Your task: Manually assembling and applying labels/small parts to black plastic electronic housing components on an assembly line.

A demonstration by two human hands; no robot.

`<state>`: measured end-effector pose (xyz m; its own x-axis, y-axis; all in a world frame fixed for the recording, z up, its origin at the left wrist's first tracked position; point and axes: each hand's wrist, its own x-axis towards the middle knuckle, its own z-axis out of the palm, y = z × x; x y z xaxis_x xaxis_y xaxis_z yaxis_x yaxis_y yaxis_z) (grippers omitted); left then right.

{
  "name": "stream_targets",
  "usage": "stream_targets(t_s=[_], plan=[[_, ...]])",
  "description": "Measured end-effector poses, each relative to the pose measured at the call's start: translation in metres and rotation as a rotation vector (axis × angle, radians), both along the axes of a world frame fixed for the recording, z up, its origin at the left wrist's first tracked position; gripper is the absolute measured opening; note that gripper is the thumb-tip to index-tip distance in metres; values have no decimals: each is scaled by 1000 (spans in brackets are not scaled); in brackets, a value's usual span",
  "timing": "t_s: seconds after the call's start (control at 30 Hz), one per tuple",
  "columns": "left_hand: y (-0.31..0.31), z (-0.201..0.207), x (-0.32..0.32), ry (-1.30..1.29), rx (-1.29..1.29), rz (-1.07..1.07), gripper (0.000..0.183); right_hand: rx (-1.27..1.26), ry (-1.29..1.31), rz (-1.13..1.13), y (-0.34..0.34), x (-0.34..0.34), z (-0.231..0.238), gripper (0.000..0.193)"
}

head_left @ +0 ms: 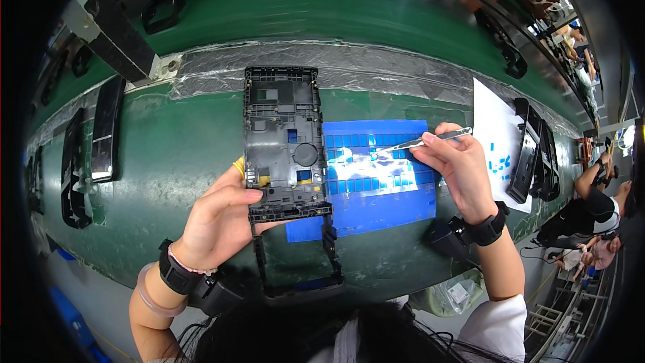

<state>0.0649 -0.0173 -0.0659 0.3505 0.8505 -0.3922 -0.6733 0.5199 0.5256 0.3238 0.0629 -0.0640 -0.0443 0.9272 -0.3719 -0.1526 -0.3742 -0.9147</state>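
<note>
My left hand (pixel 225 218) grips a black plastic housing (pixel 282 134) by its lower left edge, thumb on top and yellow finger covers showing. The housing has a round disc, square cut-outs and an open frame at its near end. To its right lies a blue sheet (pixel 396 212) with a shiny film of small blue stickers (pixel 373 168) on it. In my right hand (pixel 460 168) is a pair of tweezers (pixel 430 140), pinched between thumb and fingers. Their tips reach down over the sticker film; whether they hold a sticker is too small to tell.
A white paper (pixel 496 141) with loose blue stickers lies at the right, beside stacked black frames (pixel 531 154). More black housings (pixel 107 131) stand at the left. A metal post (pixel 117 33) rises at the far left, and a green belt (pixel 322 13) runs behind the grey taped strip.
</note>
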Motion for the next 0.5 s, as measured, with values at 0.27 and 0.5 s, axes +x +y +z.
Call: stream_targets(t_s=[0.27, 0.5], plan=[[2, -3, -3, 0, 2, -12, 49, 25, -5, -20, -2, 1, 6, 13], [-1, 5, 2, 6, 59, -21, 55, 93, 131, 36, -17, -24, 33, 13]])
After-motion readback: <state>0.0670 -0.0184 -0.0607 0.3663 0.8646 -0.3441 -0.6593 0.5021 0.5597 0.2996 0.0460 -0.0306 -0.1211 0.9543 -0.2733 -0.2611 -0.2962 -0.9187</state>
